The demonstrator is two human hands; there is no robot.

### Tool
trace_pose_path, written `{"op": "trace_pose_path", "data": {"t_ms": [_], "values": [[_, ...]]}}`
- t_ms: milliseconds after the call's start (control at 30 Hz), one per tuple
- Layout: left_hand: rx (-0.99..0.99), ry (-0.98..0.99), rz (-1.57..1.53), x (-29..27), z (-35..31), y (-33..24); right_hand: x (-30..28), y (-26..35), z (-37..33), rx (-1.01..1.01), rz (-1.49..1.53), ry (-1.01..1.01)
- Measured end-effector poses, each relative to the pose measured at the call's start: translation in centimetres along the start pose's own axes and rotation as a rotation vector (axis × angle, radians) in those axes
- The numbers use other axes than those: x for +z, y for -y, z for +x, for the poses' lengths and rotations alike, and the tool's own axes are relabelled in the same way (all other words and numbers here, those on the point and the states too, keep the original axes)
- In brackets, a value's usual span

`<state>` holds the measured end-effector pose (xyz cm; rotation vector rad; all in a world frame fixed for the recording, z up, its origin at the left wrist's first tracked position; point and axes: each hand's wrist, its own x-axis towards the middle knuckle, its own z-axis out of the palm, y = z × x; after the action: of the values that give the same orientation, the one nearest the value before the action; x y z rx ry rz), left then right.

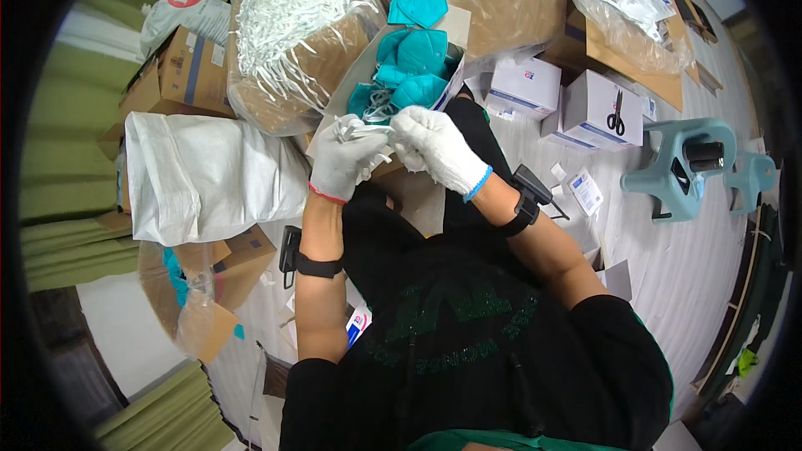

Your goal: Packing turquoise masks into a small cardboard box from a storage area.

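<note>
My left hand (336, 160), in a pale glove with a red cuff edge, is closed on a few thin white strips (368, 130). Close beside it, my right hand (441, 149), in a white glove with a blue cuff edge, has its fingers pinched together at the strips' right end. Whether it also grips them is hard to make out. Just beyond both hands, an open carton (458, 27) holds several teal cup-shaped face masks (422, 52) and a tangle of grey-white straps (380, 105).
A large bag of white strips (292, 12) stands behind on the left, above a white woven sack (221, 175). To the right are white boxes (522, 88), black scissors (616, 114) on one of them, and a light-blue stool (668, 163). A plastic-lined carton (635, 42) stands farther back.
</note>
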<state>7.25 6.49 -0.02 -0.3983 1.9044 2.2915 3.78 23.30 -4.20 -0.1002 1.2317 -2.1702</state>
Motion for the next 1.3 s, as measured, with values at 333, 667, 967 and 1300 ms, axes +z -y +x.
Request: {"op": "trace_pose_path", "data": {"t_ms": [333,667,967,1300], "values": [[0.622,-0.568,0.380,-2.3,2.6,5.7,5.9,-2.6,-0.5,0.060,-0.106,-0.007],[0.772,-0.741,1.320,-14.7,0.6,7.9,10.7,-5.8,0.4,0.528,-0.309,0.004],[0.154,-1.132,0.637,-27.1,-5.8,9.7,13.8,-3.7,10.0,0.096,-0.389,0.190],[0.069,-0.925,0.085,-24.5,-5.3,8.2,8.6,-6.7,22.3,-0.002,-0.541,0.127]]}}
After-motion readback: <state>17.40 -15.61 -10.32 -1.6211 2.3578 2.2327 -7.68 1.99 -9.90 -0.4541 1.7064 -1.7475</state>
